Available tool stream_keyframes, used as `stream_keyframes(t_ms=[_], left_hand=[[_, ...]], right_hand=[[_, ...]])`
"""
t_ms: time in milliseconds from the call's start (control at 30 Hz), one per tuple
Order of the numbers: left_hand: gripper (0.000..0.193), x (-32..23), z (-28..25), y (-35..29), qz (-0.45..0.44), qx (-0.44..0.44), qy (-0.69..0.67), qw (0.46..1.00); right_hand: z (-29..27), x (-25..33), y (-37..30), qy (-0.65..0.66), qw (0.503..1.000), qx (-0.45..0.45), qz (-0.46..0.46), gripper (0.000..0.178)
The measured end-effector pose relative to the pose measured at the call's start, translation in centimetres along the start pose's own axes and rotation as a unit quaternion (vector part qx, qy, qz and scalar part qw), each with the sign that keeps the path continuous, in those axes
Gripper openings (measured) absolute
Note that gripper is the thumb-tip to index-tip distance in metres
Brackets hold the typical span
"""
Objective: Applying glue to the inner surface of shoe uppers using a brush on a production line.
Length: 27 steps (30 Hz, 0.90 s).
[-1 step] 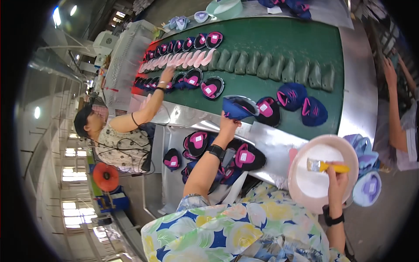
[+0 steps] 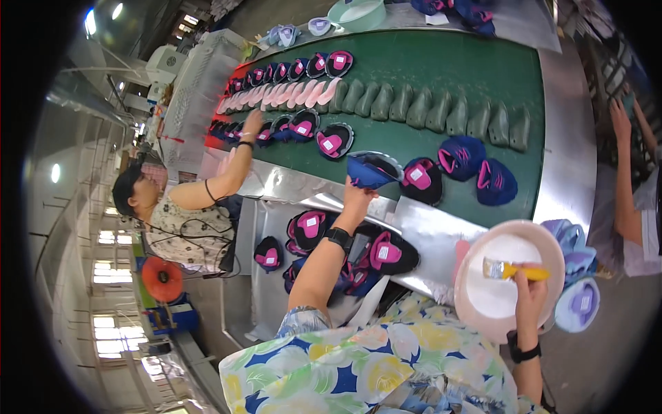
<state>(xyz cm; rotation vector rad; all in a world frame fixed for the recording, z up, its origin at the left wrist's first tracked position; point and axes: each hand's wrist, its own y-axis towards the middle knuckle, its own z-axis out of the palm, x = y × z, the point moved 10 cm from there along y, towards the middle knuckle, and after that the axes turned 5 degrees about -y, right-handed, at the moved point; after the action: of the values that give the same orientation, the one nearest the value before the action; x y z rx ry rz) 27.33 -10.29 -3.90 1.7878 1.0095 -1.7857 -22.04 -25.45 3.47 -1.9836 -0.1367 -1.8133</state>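
My left hand (image 2: 358,196) is closed around a dark blue shoe upper (image 2: 371,172) with a pale edge, lifted at the near side of the green belt (image 2: 403,62). In my right hand (image 2: 529,295) is a paintbrush with a yellow handle (image 2: 525,271). Its pale bristles are over the white liquid (image 2: 488,293) in a pink basin (image 2: 557,276). Beside the held upper, a black and blue upper with a magenta lining (image 2: 422,181) lies on the belt. To its right are two blue uppers with pink laces, one of them the nearer upper (image 2: 496,182).
Grey-green shoe lasts (image 2: 419,110) run in a row along the belt, with pink insoles (image 2: 296,94) leftward. A metal tray (image 2: 279,214) at my left holds more uppers (image 2: 386,252). Light blue uppers (image 2: 578,303) lie beside the basin. A co-worker's hand (image 2: 252,124) is near the belt's left part.
The co-worker's hand has shifted slightly left, away from the pink insoles. My hands keep hold of the upper and the brush, with the view shifted slightly.
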Motion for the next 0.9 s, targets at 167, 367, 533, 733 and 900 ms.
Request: stream_keyframes(t_ms=[167,367,533,733,900], left_hand=[[0.054,5.2,-3.6,7.2,-0.08,-0.069,-0.255,0.961],[0.05,8.7,-12.8,12.1,0.05,-0.208,0.325,0.921],[0.05,17.0,-15.7,16.4,-0.194,-0.308,-0.196,0.911],[0.039,19.9,-22.6,23.0,-0.087,-0.312,-0.414,0.851],[0.102,12.1,-14.6,17.1,-0.266,-0.209,-0.097,0.936]], right_hand=[[3.7,0.4,0.5,-0.058,0.997,0.039,0.021,0.014],[5.8,0.1,1.9,-0.114,0.99,0.042,0.065,0.016],[4.9,-0.6,1.9,-0.158,0.984,0.01,0.076,0.019],[6.0,0.8,3.5,-0.181,0.981,0.028,0.065,0.018],[4.7,1.5,2.7,-0.195,0.979,0.008,0.064,0.018]])
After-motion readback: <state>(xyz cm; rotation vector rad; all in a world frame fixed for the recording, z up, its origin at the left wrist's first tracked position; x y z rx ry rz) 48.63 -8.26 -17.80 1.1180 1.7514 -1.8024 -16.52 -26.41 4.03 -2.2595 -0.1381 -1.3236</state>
